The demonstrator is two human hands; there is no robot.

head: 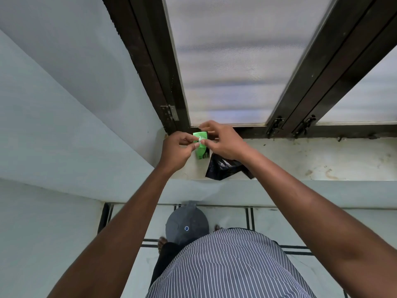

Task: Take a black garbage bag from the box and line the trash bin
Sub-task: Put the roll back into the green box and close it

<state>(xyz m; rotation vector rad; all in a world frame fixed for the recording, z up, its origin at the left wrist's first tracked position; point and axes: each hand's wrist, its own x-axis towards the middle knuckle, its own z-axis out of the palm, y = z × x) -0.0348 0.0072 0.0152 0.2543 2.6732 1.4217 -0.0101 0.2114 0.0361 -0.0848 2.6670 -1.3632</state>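
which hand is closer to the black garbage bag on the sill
Right. The right hand is directly above the black garbage bag, its wrist overlapping it. The left hand is farther left, across the green box.

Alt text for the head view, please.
Both hands, left hand and right hand, pinch the flap of a green box on a windowsill; a black garbage bag lies beside it, a grey lidded trash bin stands below.

**Green box worked at the window sill**

A small green box (200, 145) on the sill (300, 160) is pinched by the left hand (176, 150) and right hand (223, 143). A black garbage bag (221, 168) lies just beside it. A grey lidded trash bin (187, 224) stands below on the floor.
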